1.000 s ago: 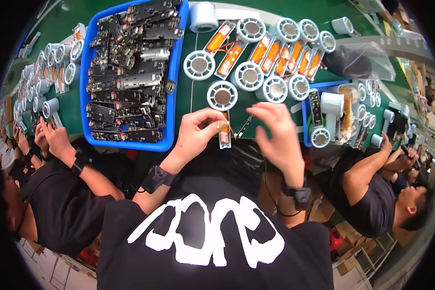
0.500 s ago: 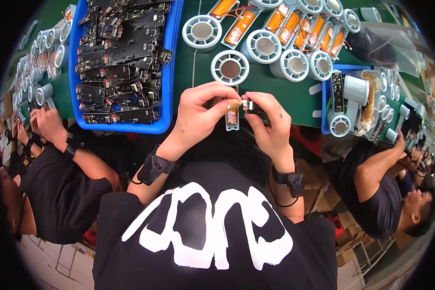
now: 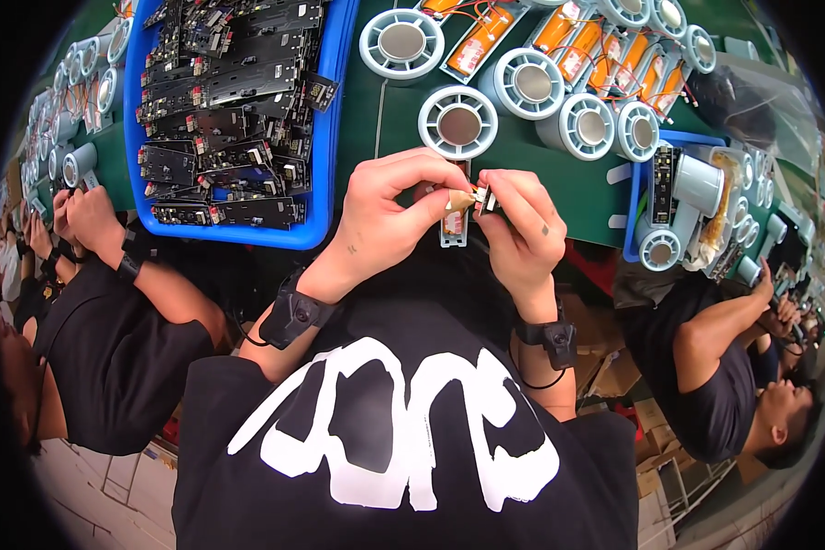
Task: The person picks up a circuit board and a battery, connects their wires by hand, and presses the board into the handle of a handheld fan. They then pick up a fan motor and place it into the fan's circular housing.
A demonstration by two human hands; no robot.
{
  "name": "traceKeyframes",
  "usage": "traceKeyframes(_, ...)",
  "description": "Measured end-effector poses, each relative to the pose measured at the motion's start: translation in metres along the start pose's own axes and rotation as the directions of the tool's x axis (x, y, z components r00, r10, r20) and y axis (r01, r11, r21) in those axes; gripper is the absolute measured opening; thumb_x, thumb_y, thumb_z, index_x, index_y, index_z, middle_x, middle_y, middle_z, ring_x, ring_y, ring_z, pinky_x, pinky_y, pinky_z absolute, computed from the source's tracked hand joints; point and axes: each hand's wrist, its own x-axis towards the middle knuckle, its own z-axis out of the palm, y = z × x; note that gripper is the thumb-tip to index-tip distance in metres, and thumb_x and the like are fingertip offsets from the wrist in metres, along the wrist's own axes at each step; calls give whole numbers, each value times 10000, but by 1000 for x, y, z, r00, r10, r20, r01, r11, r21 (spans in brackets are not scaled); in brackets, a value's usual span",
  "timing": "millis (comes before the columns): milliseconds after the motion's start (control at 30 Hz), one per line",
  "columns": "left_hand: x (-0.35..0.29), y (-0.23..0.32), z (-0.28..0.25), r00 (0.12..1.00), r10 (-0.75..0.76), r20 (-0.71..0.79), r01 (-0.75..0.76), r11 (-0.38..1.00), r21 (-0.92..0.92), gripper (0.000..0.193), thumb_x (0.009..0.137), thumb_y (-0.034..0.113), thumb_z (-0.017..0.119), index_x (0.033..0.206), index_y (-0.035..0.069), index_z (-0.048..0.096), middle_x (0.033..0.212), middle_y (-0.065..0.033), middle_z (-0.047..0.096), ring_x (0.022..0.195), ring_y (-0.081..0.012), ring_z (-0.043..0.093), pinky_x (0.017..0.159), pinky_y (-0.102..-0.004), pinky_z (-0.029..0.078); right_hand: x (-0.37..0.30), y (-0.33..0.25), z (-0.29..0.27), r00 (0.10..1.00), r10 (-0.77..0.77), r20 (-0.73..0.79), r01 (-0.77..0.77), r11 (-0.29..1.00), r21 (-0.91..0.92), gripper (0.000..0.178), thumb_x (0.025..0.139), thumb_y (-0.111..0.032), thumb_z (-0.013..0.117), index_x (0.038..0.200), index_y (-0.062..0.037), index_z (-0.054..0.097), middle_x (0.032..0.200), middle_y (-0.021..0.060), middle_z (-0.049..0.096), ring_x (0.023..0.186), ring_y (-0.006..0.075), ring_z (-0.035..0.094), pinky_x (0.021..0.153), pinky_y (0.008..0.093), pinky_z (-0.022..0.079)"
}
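Close together above the table's near edge, both of my hands are closed in a pinch. My left hand (image 3: 394, 206), with tan wrapping at the thumb tip, grips a small white connector (image 3: 478, 194). Against it, my right hand (image 3: 522, 225) holds a small black circuit board (image 3: 490, 201), mostly hidden by the fingers. Just below them lies a light-blue housing (image 3: 453, 240) with an orange battery (image 3: 454, 223) inside. Its round slotted head (image 3: 457, 123), with a grey metal disc in the middle, points away from me. My fingers cover the middle of this housing.
A blue tray (image 3: 325, 197) heaped with black circuit boards stands at left. Several light-blue housings with orange batteries and red wires (image 3: 559, 55) fill the far table. At right sits a blue bin (image 3: 632, 220) of parts. Co-workers sit on both sides.
The view has shifted slightly, so the table things appear a little displaced. My right fingers have closed in on the connector, and the board has turned more upright between my hands.
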Motion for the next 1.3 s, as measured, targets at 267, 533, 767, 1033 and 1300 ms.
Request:
traceKeyframes(267, 0, 4, -1, 998, -32, 47, 30, 999, 36, 68, 871, -64, 710, 938, -52, 703, 894, -105, 692, 818, -161, 662, 720, -266, 517, -1, 4, 0, 1000, -4, 6, 4, 1000, -4, 512, 704, 126, 747, 1202, 16, 699, 1082, 159, 709, 928, 293, 693, 784, 357, 569)
traceKeyframes(533, -1, 1, 1, 997, -51, 62, 52, 998, -17, 82, 870, -57, 720, 949, -47, 703, 900, -103, 691, 824, -154, 652, 727, -266, 508, -2, 8, 2, 999, -22, -41, 23, 999, 22, 532, 656, 72, 802, 1177, 3, 721, 1048, 121, 714, 900, 294, 683, 748, 358, 560)
traceKeyframes(767, 0, 0, 4, 1000, -3, -20, 3, 1000, -9, 84, 841, -36, 713, 920, -9, 725, 836, -47, 689, 675, -84, 589, 604, -238, 453, -2, 10, -3, 997, -66, 30, 68, 997, -40, 504, 727, 149, 722, 1214, 25, 690, 1087, 171, 711, 912, 291, 695, 778, 352, 572)
traceKeyframes(1033, 0, 1, 3, 999, -30, 30, 30, 999, 15, 85, 853, -42, 710, 930, -12, 725, 853, -53, 695, 717, -92, 638, 632, -229, 495, -2, 7, -5, 998, -39, 52, 40, 999, -30, 463, 767, 119, 707, 1222, 33, 688, 1095, 178, 712, 918, 288, 698, 788, 350, 569)
traceKeyframes(1300, -1, 2, 4, 997, -72, 3, 71, 983, -172, 128, 864, -69, 702, 986, -35, 714, 960, -83, 700, 855, -125, 702, 752, -239, 562, 0, -1, 2, 999, 22, 23, -23, 999, 28, 482, 779, 95, 718, 1256, 32, 683, 1098, 147, 711, 888, 275, 688, 763, 334, 557)
